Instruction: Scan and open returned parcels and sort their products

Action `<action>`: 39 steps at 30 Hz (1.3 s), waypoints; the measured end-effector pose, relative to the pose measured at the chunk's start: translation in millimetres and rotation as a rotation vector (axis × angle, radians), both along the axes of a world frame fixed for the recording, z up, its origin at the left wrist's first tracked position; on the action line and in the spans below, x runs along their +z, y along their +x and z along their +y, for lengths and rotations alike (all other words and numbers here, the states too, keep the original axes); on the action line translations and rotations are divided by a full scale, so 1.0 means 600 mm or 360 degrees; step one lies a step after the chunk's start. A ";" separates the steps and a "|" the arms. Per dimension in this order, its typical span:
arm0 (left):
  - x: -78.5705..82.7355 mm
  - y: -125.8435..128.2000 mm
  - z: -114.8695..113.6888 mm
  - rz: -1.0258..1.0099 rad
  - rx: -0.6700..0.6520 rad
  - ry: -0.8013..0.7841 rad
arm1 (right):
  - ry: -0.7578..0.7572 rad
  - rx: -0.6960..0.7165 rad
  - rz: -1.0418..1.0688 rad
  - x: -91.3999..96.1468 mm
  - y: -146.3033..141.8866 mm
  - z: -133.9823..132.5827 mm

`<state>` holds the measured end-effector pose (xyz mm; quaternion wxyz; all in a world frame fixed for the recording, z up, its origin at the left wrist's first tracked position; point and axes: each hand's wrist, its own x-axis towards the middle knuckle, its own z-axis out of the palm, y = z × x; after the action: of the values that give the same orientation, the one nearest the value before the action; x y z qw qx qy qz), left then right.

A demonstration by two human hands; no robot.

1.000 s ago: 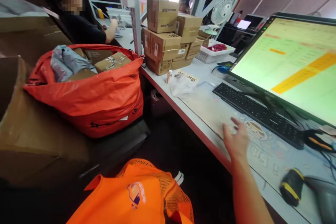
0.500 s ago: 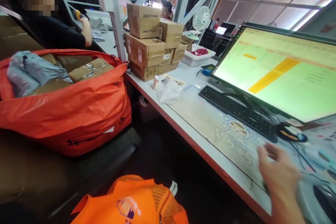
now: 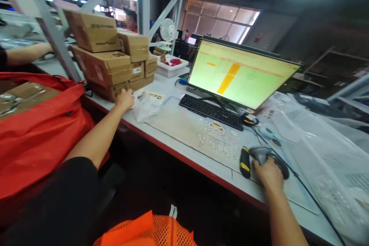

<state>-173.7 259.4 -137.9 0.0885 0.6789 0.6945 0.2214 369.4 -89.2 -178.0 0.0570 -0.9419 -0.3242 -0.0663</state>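
On the left of the desk, my left hand [image 3: 125, 100] is closed at the spot where the small bottle stood, beside the stacked cartons. Its fingers hide the bottle almost wholly. A crumpled clear plastic bag [image 3: 146, 107] lies just right of that hand. At the desk's right side, my right hand [image 3: 269, 173] is closed on a grey and black barcode scanner [image 3: 261, 153] that rests on the desk mat. Close to the scanner's left lies a black and yellow handled tool [image 3: 245, 162], its exact kind unclear.
Cardboard boxes [image 3: 108, 65] are stacked at the back left. A keyboard [image 3: 211, 111] and lit monitor [image 3: 239, 77] stand behind the desk mat [image 3: 184, 130]. A red bag [image 3: 37, 130] holding cartons sits left; plastic packaging [image 3: 325, 146] covers the right. Another person's arm [image 3: 29, 53] shows far left.
My view has swung right. My left hand has come into view and reached the bottle's place. My right hand has moved from above the mat onto the scanner.
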 end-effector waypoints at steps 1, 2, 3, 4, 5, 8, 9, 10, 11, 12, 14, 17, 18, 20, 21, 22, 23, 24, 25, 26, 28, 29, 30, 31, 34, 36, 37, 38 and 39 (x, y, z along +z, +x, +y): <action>0.003 -0.008 0.000 -0.0018 0.0008 0.0067 | -0.0044 -0.0043 0.0021 0.006 -0.005 0.000; 0.009 -0.019 -0.002 -0.0033 0.0017 0.0144 | -0.0096 -0.0094 0.0054 0.013 -0.009 0.001; 0.018 -0.031 -0.006 -0.0059 0.0017 0.0259 | -0.0146 -0.0128 0.0082 0.021 -0.011 0.002; 0.028 -0.041 -0.013 -0.0108 -0.0003 0.0423 | -0.0188 -0.0148 0.0104 0.029 -0.012 0.003; 0.040 -0.048 -0.022 -0.0183 -0.0058 0.0620 | -0.0215 -0.0161 0.0120 0.039 -0.011 0.004; 0.075 -0.039 -0.061 -0.0540 -0.0454 0.1169 | -0.0174 -0.0092 0.0162 0.077 -0.007 -0.001; 0.083 -0.023 -0.078 -0.0680 -0.0650 0.1236 | -0.0125 -0.0037 0.0201 0.093 -0.008 -0.006; 0.089 0.000 -0.094 -0.0796 -0.0858 0.1205 | -0.0065 0.0029 0.0263 0.111 -0.013 -0.012; 0.092 0.027 -0.110 -0.0898 -0.1072 0.1100 | 0.0002 0.0098 0.0352 0.129 -0.022 -0.020; 0.091 0.058 -0.124 -0.0985 -0.1271 0.0958 | 0.0065 0.0180 0.0460 0.148 -0.034 -0.028; 0.079 0.124 -0.147 -0.1088 -0.1584 0.0661 | 0.0145 0.0433 0.0675 0.184 -0.069 -0.043; 0.046 0.206 -0.165 -0.1239 -0.1863 0.0338 | 0.0123 0.0927 0.0793 0.223 -0.130 -0.053; 0.036 0.225 -0.169 -0.1283 -0.1921 0.0273 | 0.0101 0.1059 0.0775 0.230 -0.148 -0.051; 0.021 0.251 -0.176 -0.1314 -0.2010 0.0228 | 0.0081 0.1226 0.0715 0.237 -0.176 -0.043; 0.017 0.258 -0.179 -0.1296 -0.2049 0.0244 | 0.0078 0.1273 0.0700 0.237 -0.185 -0.038; 0.015 0.262 -0.183 -0.1260 -0.2085 0.0274 | 0.0085 0.1303 0.0697 0.237 -0.192 -0.031; 0.014 0.263 -0.188 -0.1212 -0.2116 0.0310 | 0.0094 0.1323 0.0706 0.236 -0.196 -0.025; 0.015 0.263 -0.193 -0.1165 -0.2139 0.0345 | 0.0102 0.1336 0.0728 0.235 -0.198 -0.020; 0.015 0.261 -0.197 -0.1123 -0.2155 0.0373 | 0.0101 0.1342 0.0764 0.234 -0.198 -0.014; 0.016 0.259 -0.201 -0.1089 -0.2162 0.0394 | 0.0090 0.1342 0.0808 0.234 -0.198 -0.010; 0.016 0.253 -0.207 -0.1041 -0.2164 0.0416 | 0.0057 0.1331 0.0895 0.232 -0.197 -0.002; 0.015 0.250 -0.209 -0.1026 -0.2168 0.0424 | 0.0047 0.1324 0.0926 0.232 -0.197 0.001; 0.015 0.248 -0.210 -0.1017 -0.2177 0.0436 | 0.0049 0.1320 0.0942 0.230 -0.198 0.004; 0.014 0.246 -0.211 -0.1011 -0.2186 0.0453 | 0.0055 0.1324 0.0945 0.229 -0.199 0.006; 0.013 0.244 -0.212 -0.1007 -0.2198 0.0505 | 0.0054 0.1340 0.0902 0.222 -0.198 0.010; 0.010 0.243 -0.212 -0.1011 -0.2186 0.0521 | 0.0056 0.1345 0.0816 0.212 -0.189 0.016; 0.007 0.242 -0.211 -0.1012 -0.2174 0.0522 | 0.0067 0.1333 0.0739 0.205 -0.179 0.019; 0.003 0.241 -0.211 -0.1012 -0.2160 0.0520 | 0.0084 0.1291 0.0639 0.196 -0.166 0.023; -0.002 0.238 -0.210 -0.1010 -0.2140 0.0515 | 0.0097 0.1207 0.0523 0.186 -0.150 0.027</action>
<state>-30.7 133.5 -139.0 0.2992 0.8642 0.0315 0.4034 279.6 -72.9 -66.6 0.1562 -0.7517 -0.6328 0.1012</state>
